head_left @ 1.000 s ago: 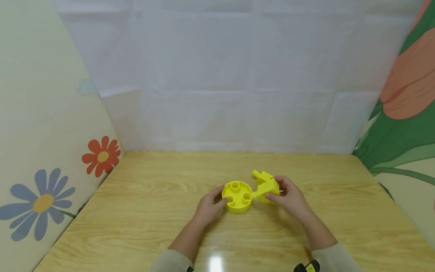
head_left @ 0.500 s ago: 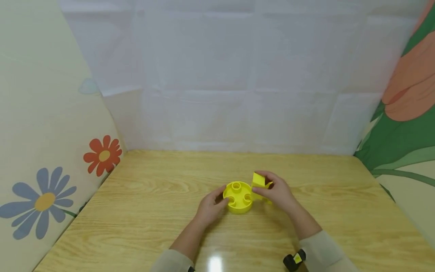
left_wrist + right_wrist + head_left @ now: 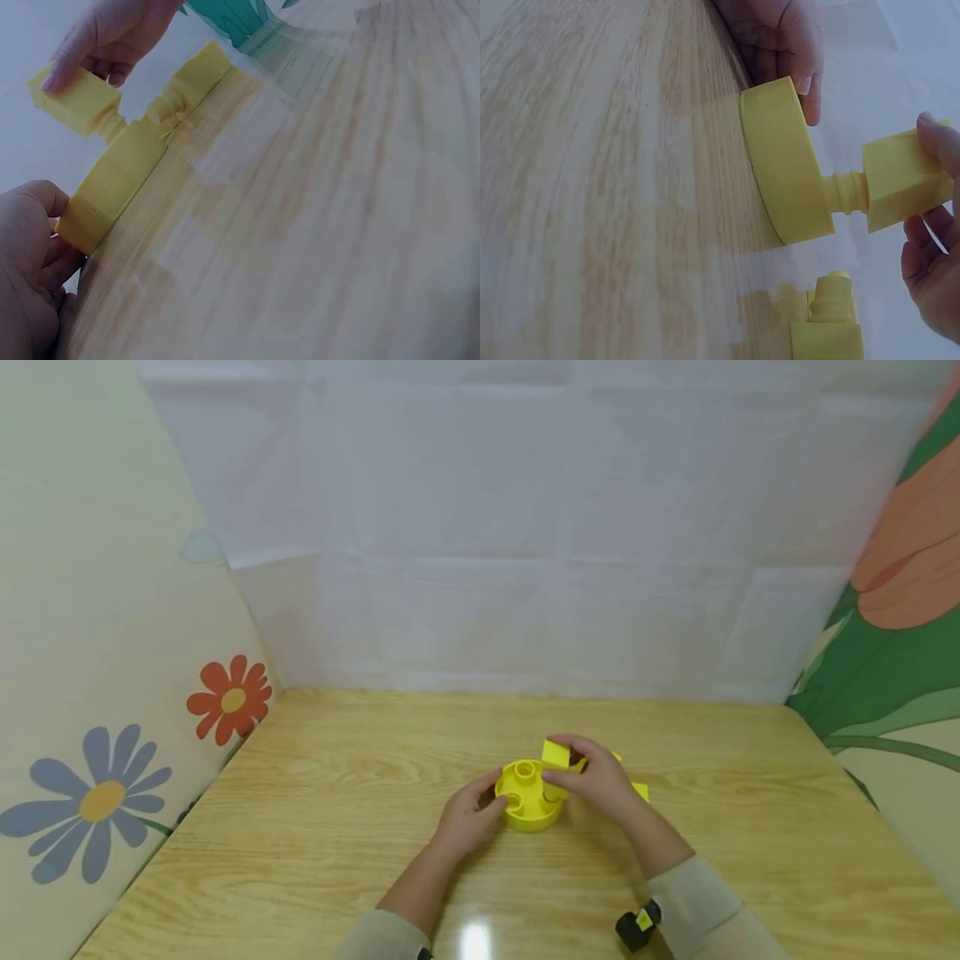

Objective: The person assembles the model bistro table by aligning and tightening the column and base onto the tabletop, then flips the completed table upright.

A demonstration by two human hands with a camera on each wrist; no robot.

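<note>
- Yellow dish (image 3: pixel 531 823): flat on the table (image 3: pixel 360 743), hollow side up, in front of the person. Its position (judged, not measured) appears chosen so that the sockets (image 3: pixel 525 770) face upward and remain accessible from above.
- Left hand (image 3: pixel 465 817): fingers and thumb clamped on the left edge of the dish. This grip probably serves to steady it against sliding or turning; it also leaves the right side free for the other hand.
- Right hand (image 3: pixel 600 781): thumb and fingers pinch the yellow block (image 3: pixel 556 754), thumb on one face and fingers opposite. The hold is high on the block (above the stem), presumably to keep the lower end unobstructed.
- Ribbed stem (image 3: pixel 846 192): projects down from the block towards the right part of the dish. The block stands roughly upright, which seems to suit lining up stem and socket. Its tip is hidden by the dish wall; whether it is seated cannot be told.
- Spare yellow piece (image 3: pixel 827 341): on the table beside the dish, beyond the right hand, with a similar stem showing. Neither hand grips it (the head view obscures most of it), so it appears simply set aside within reach.
</note>
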